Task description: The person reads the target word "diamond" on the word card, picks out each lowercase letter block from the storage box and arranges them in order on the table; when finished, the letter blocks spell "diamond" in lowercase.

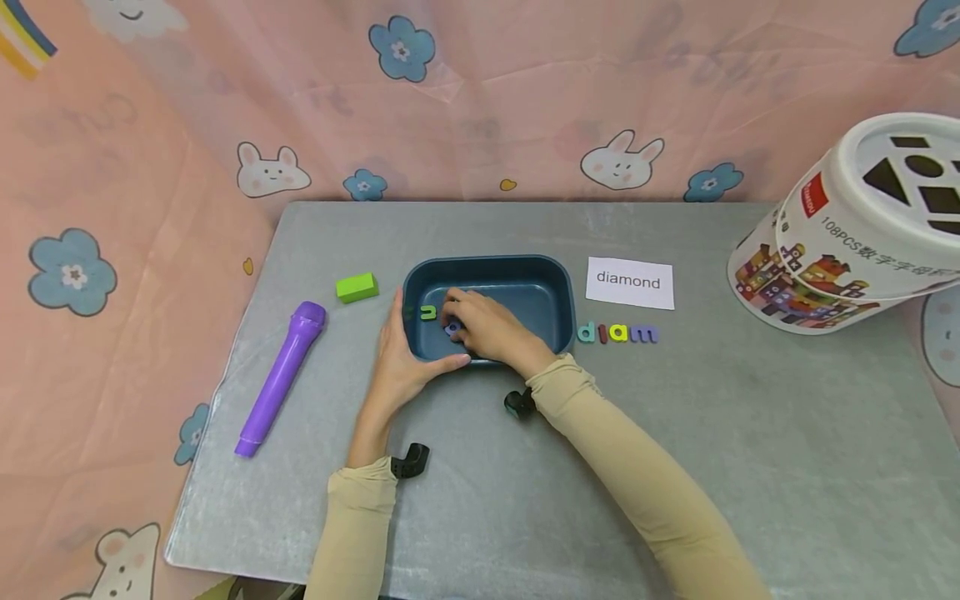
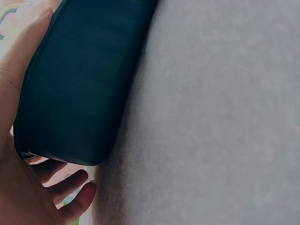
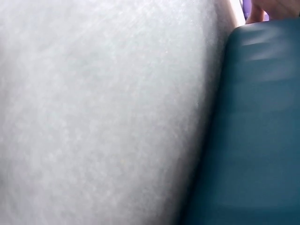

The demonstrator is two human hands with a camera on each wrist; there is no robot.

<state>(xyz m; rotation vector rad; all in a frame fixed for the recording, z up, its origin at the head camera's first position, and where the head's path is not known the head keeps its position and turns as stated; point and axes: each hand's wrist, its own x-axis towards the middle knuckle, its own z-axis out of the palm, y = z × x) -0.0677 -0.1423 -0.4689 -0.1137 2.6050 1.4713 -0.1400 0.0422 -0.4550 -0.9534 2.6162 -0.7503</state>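
A dark blue rectangular tray (image 1: 536,308) stands on the table. My left hand (image 1: 402,363) holds its near left corner, thumb along the front rim and fingers at the left side; the left wrist view shows the fingers curving around the tray's end. My right hand (image 1: 491,327) reaches over the front rim into the tray. Its fingers pinch a small blue-purple letter (image 1: 452,327), partly hidden by them. Left of these fingers lies a green letter (image 1: 428,312) on the tray floor. The right wrist view shows only the tray's outer wall (image 3: 262,122) and a bit of the left hand.
Right of the tray lies a white card (image 1: 630,283) reading "diamond", with a row of letters (image 1: 618,333) spelling "diam" below. A purple toy microphone (image 1: 281,379) and a green block (image 1: 357,287) are at the left. A large white bucket (image 1: 832,242) stands at the right.
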